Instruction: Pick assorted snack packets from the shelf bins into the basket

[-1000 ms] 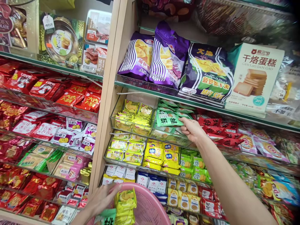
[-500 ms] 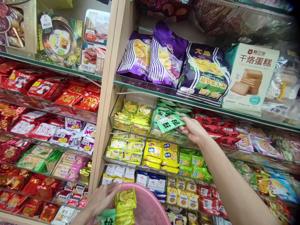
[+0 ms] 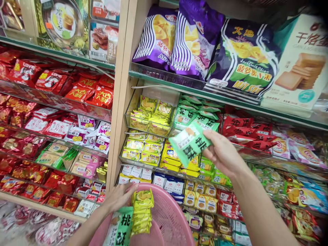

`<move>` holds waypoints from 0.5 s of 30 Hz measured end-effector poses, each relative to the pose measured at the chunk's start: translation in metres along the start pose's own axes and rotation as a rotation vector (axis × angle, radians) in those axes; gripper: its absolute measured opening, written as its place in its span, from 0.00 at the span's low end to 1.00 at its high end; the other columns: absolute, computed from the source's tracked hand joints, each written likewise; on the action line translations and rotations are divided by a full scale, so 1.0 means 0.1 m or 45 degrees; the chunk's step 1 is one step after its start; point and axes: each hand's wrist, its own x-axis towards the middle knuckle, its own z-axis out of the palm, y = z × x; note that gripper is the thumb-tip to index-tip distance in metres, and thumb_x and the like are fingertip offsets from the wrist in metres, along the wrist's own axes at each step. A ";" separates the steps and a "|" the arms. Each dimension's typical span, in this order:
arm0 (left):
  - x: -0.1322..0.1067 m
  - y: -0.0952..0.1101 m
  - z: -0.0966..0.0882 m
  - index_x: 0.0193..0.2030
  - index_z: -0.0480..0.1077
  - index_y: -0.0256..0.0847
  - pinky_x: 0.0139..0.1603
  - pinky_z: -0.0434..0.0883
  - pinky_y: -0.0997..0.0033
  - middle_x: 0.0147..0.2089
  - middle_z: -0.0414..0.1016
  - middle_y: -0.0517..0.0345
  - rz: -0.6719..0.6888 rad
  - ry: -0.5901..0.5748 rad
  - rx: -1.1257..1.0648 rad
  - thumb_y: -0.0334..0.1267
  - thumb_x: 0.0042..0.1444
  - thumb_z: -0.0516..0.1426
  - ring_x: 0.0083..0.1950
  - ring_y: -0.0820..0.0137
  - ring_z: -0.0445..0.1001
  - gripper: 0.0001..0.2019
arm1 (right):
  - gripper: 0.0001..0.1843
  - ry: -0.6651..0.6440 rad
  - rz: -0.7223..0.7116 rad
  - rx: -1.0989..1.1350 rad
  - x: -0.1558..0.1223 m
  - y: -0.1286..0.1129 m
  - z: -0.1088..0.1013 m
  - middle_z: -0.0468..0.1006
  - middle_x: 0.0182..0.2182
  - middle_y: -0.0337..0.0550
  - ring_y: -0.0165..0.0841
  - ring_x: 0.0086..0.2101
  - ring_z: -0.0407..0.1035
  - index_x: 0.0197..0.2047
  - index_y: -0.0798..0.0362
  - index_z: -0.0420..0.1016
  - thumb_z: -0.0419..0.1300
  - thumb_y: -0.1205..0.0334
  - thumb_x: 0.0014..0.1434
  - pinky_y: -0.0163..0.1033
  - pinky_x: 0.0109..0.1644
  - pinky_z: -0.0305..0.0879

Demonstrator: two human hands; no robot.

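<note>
My right hand [image 3: 222,153] is closed on a small green snack packet [image 3: 189,142], held in the air in front of the shelf trays. It hangs just below the clear tray of matching green packets [image 3: 197,114]. My left hand [image 3: 119,196] grips the rim of a pink plastic basket [image 3: 166,213] at the bottom of the view. A stack of yellow snack packets [image 3: 141,212] and a green packet [image 3: 120,227] stand inside the basket next to that hand.
Clear tiered trays of yellow packets [image 3: 150,118] and red packets [image 3: 241,128] flank the green ones. Purple chip bags [image 3: 179,37] and a white cake box [image 3: 299,65] sit on the shelf above. A wooden upright [image 3: 120,99] divides off the left shelves of red snacks [image 3: 51,85].
My right hand has pulled one green packet out of its tray and brought it down and toward me. The view has tilted lower and moved closer. My left hand stays on the basket.
</note>
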 end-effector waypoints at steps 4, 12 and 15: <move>-0.03 0.05 0.00 0.32 0.72 0.43 0.39 0.63 0.64 0.30 0.76 0.52 -0.048 0.010 0.036 0.64 0.57 0.33 0.39 0.56 0.74 0.35 | 0.17 -0.394 0.355 -0.076 -0.35 0.60 0.34 0.63 0.17 0.28 0.19 0.11 0.56 0.33 0.51 0.63 0.58 0.45 0.54 0.24 0.11 0.40; -0.05 0.00 0.02 0.29 0.72 0.40 0.33 0.61 0.68 0.27 0.74 0.52 -0.130 0.041 0.029 0.61 0.58 0.34 0.33 0.59 0.73 0.34 | 0.17 -0.902 0.646 -0.185 -0.68 1.83 1.07 0.66 0.16 0.27 0.20 0.10 0.58 0.34 0.51 0.58 0.53 0.46 0.57 0.24 0.09 0.41; -0.06 -0.02 -0.02 0.31 0.74 0.38 0.35 0.64 0.67 0.31 0.77 0.50 -0.160 0.062 -0.010 0.61 0.58 0.33 0.35 0.58 0.74 0.36 | 0.14 -0.957 0.685 -0.231 -0.64 2.00 1.18 0.66 0.16 0.27 0.20 0.10 0.58 0.33 0.52 0.58 0.53 0.49 0.57 0.24 0.10 0.42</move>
